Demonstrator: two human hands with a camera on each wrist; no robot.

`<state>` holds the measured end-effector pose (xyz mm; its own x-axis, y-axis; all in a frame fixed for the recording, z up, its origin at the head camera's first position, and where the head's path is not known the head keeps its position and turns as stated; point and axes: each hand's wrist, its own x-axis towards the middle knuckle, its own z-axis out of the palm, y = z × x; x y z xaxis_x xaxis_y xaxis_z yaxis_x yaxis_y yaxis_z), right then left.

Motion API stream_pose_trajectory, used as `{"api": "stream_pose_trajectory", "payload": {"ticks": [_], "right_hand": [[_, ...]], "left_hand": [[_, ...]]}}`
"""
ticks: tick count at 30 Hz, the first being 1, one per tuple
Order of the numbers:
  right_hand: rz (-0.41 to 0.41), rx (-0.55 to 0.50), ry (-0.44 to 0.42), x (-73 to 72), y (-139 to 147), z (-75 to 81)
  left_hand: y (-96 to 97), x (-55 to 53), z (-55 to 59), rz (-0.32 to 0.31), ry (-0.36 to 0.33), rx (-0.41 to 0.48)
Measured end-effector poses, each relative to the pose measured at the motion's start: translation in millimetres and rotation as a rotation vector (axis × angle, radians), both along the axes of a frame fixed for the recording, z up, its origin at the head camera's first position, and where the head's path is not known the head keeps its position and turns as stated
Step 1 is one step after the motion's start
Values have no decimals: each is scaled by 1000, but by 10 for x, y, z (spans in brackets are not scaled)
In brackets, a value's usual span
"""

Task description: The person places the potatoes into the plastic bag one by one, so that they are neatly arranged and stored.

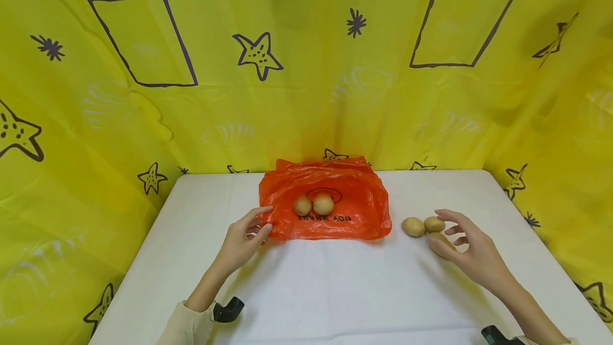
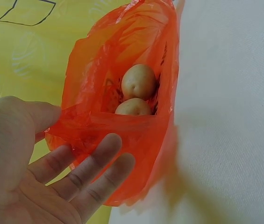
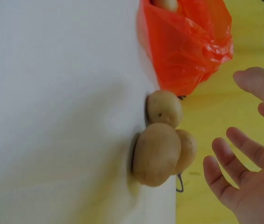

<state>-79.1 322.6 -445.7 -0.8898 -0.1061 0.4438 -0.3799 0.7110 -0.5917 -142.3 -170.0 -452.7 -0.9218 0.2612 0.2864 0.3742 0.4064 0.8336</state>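
A red plastic bag point(image 1: 356, 225) lies on its side at the back of the table, its mouth facing me. Inside it two potatoes point(image 1: 323, 204) sit side by side. My left hand point(image 1: 242, 241) is at the bag's left edge, fingers loosely bent and spread; in the left wrist view its fingertips point(image 2: 109, 143) are against or very near the red film. To the right of the bag, three potatoes point(image 1: 413, 227) rest close together. My right hand point(image 1: 474, 252) hovers beside them with fingers apart, and in the right wrist view nothing lies between its fingers point(image 3: 221, 149).
A white cloth covers the table point(image 1: 335, 292). Yellow curtains point(image 1: 306, 95) with drawn stars and shells stand behind it and on both sides. Black wrist-camera mounts point(image 1: 229, 310) show at both sleeves.
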Motion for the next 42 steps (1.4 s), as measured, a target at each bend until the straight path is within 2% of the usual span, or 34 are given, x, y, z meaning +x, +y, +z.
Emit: {"api": "stream_pose_trajectory", "payload": {"ticks": [9, 14, 22, 34, 42], "right_hand": [[-2, 88, -70, 51, 176, -103], [30, 125, -123, 47, 287, -174], [147, 108, -258, 36, 405, -199], [344, 136, -332, -125, 485, -140], [313, 141, -382, -154, 466, -143]], "left_hand": [[-3, -3, -20, -2, -3, 2], [3, -6, -31, -8, -6, 3], [29, -10, -36, -9, -17, -2], [12, -1, -53, -9, 2, -4], [8, 8, -49, -4, -6, 4]]}}
